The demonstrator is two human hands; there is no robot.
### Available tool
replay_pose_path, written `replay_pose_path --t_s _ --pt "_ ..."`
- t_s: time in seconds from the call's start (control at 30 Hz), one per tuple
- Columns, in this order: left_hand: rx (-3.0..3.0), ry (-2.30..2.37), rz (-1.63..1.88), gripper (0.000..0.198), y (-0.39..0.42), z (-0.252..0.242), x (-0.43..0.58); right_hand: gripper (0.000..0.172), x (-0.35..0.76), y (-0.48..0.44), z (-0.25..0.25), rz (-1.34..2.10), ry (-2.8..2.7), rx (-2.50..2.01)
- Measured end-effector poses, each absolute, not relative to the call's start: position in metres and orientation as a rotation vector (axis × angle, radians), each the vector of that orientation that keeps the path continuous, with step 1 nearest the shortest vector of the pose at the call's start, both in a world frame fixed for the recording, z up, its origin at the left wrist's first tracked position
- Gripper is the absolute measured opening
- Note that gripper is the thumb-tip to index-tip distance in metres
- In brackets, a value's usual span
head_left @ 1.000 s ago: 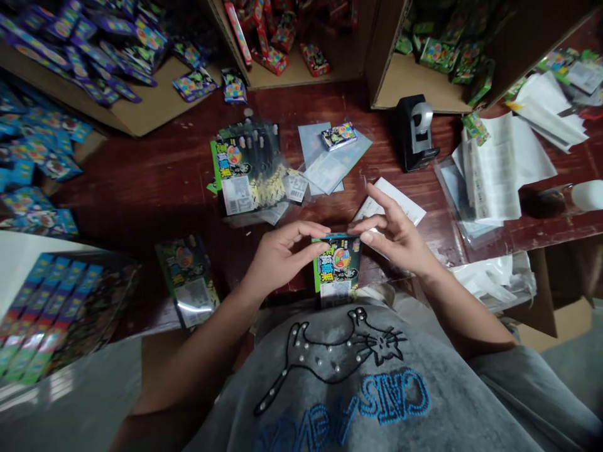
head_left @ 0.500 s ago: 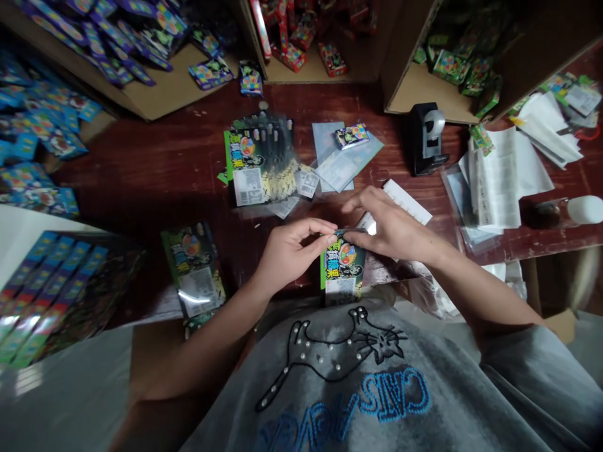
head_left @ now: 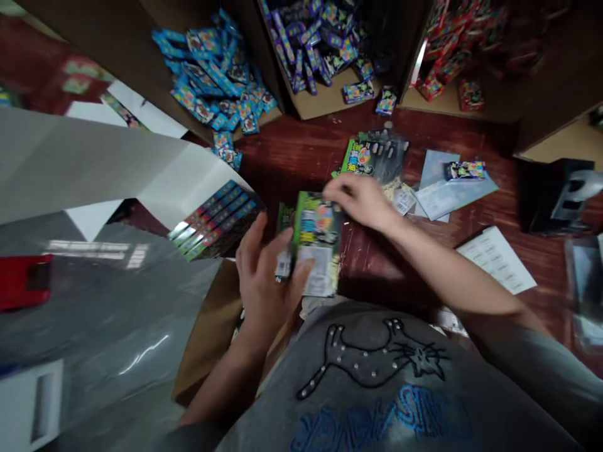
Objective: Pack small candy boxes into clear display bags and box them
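A green and black candy packet [head_left: 319, 235] with a white label is pinched at its top edge by my right hand [head_left: 360, 201]. My left hand [head_left: 266, 276] has its fingers spread, with the thumb by the packet's lower left side. Partly behind that packet and my left fingers lies a similar packet [head_left: 284, 263] near the table edge. Farther back is a stack of green and black packets [head_left: 372, 157]. To its right, a small purple box [head_left: 465, 170] rests on clear bags [head_left: 443, 194].
Cartons at the back hold blue boxes [head_left: 211, 75], purple boxes [head_left: 315, 44] and red boxes [head_left: 452, 63]. A black tape dispenser [head_left: 560, 194] stands at the right. A label sheet [head_left: 497, 258] lies on the table [head_left: 391, 270]. Striped strips [head_left: 219, 216] are at the left.
The view has swung left. Both hands have moved left with the packet, beside the other one at the table edge. My left hand has opened and come off the packet's top.
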State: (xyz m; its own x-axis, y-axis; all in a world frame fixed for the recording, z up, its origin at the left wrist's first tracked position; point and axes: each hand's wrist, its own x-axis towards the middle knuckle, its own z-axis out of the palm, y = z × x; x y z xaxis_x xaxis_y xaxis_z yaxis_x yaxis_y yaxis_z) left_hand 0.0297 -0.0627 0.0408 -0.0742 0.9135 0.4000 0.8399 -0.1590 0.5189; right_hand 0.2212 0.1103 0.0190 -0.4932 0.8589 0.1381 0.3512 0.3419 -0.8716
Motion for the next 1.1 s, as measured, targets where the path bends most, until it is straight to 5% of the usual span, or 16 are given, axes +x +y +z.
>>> replay_pose_path --t_s 0.2,0.33,0.37,0.5,0.63,0.8,0.97,1.1 --pt "1.895 2.189 0.443 0.056 -0.063 -0.015 0.01 0.035 0.157 0.138 0.001 0.841 -2.443 -1.236" --pt "1.868 2.155 0.557 0.051 -0.049 -0.011 0.012 0.099 0.226 0.115 -0.012 0.544 -2.523 -1.453" --pt "1.89 2.109 0.617 0.049 -0.043 -0.006 0.016 0.098 0.244 0.107 -0.016 0.509 -2.566 -1.487" --pt "1.758 1.753 0.867 0.05 -0.003 0.007 0.048 0.042 0.291 0.076 -0.028 0.521 -2.574 -1.404" --pt "1.062 1.47 1.137 0.06 0.052 -0.001 0.087 0.042 0.312 0.041 -0.016 0.492 -2.412 -1.355" --pt "0.691 1.111 0.896 0.053 0.079 -0.005 0.117 0.035 0.347 -0.001 0.011 0.587 -2.372 -0.859" --pt "1.037 1.008 0.801 0.047 0.046 0.007 0.153 0.065 0.375 0.008 0.023 0.474 -2.115 -1.175" --pt "1.246 1.015 0.765 0.04 0.022 0.006 0.17 0.04 0.385 0.022 0.028 0.436 -1.986 -1.425"
